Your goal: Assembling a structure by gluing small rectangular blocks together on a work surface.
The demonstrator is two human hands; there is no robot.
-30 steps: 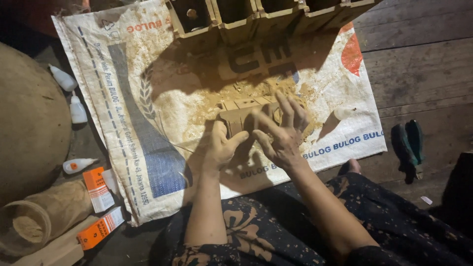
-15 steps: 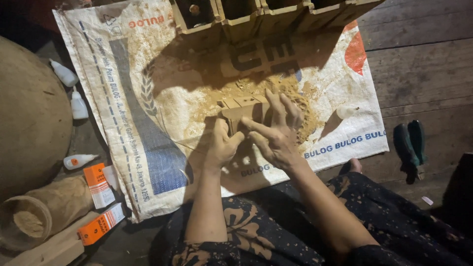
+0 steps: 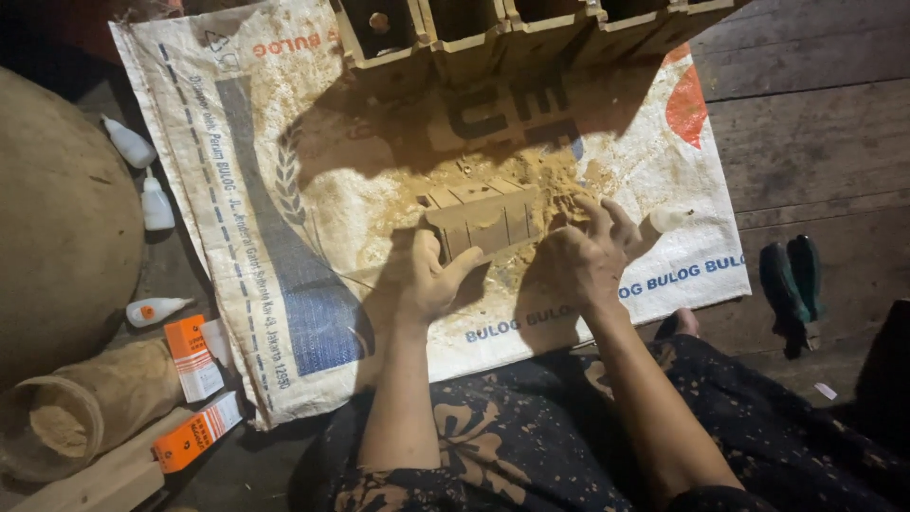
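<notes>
A small brown block of joined wooden slats [image 3: 483, 218] lies on a printed white woven sack [image 3: 275, 237] spread over the floor, amid a patch of yellowish sawdust [image 3: 559, 175]. My left hand [image 3: 434, 277] grips the block's near left corner, thumb on its front face. My right hand [image 3: 592, 248] rests just right of the block with fingers bent and spread on the sawdust; it holds nothing that I can see.
A row of open wooden compartments [image 3: 493, 33] stands at the sack's far edge. At left are a large rounded brown form [image 3: 57, 218], white squeeze bottles [image 3: 142, 180], orange-and-white boxes [image 3: 194, 389] and a hollow wooden tube [image 3: 81, 412]. A dark green tool [image 3: 791, 289] lies on the planks at right.
My right hand has come off the top of the block and moved to its right side. The left hand stays on the block's left corner.
</notes>
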